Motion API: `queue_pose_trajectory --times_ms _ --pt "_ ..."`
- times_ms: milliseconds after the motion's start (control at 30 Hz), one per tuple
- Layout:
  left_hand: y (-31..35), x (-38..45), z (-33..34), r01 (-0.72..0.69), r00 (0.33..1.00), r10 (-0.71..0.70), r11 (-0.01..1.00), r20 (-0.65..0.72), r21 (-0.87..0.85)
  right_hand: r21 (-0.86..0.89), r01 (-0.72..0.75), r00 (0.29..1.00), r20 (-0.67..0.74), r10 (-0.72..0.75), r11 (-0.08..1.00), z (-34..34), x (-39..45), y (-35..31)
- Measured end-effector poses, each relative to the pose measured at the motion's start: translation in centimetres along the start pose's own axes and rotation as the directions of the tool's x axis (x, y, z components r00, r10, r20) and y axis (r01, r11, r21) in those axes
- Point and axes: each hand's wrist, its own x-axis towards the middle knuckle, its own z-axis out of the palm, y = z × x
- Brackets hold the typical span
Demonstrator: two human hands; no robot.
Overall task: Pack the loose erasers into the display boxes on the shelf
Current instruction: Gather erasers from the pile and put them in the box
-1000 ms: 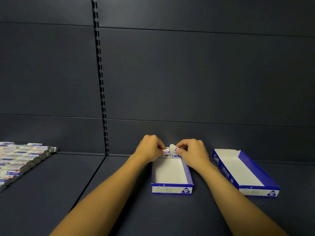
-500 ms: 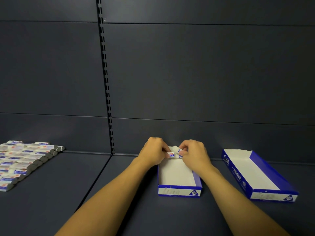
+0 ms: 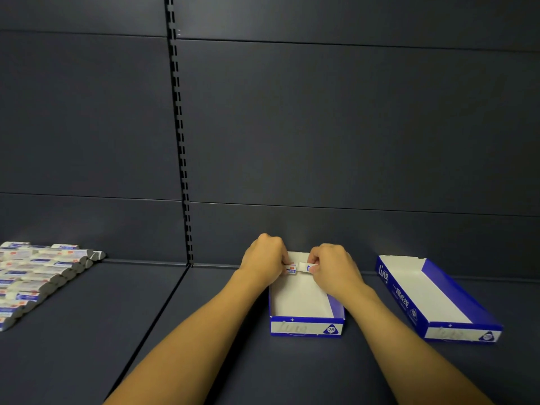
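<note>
Grip status: both hands work at the far end of the near display box (image 3: 304, 302). Left hand (image 3: 264, 260) has its fingers curled, pinching a small white-and-blue eraser (image 3: 290, 269). Right hand (image 3: 333, 267) is likewise curled, pinching a second eraser (image 3: 306, 267). The two erasers sit end to end, just beside one another, low at the box's back wall; whether they already rest on the box floor cannot be told.

Box condition: apart from these two pieces, the visible floor of the near display box is bare white card. A second display box (image 3: 438, 299) lies to the right on the same shelf (image 3: 204, 331), angled, with nothing seen inside it. The stock of loose erasers (image 3: 38, 276) lies in overlapping rows at the far left of the shelf, well apart from both boxes.

Assessment: the task appears to be at its start, with the first row being seated. To do this step well, each piece should be pressed flat against the back wall and square to it, sleeves facing the same way, with the pair butted together and no gap left at either side wall. The box is light card and may slide on the shelf; downward pressure is safer than a forward push. A skewed first row would likely throw off every row after it.
</note>
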Motion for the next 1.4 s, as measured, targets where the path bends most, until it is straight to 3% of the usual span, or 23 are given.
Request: queue_pose_trajectory --times_ms 667,1400 --pt "-0.2 -0.2 1.0 -0.022 0.997 0.028 0.996 -0.07 0.084 -0.071 -0.014 0.998 0.064 0.019 0.997 0.0 0.1 -0.6" --pt "-0.5 -0.4 -0.1 0.035 0.999 -0.034 0.999 0.018 -0.037 -0.147 -0.047 0.997 0.047 0.055 0.988 0.0 -0.1 -1.1"
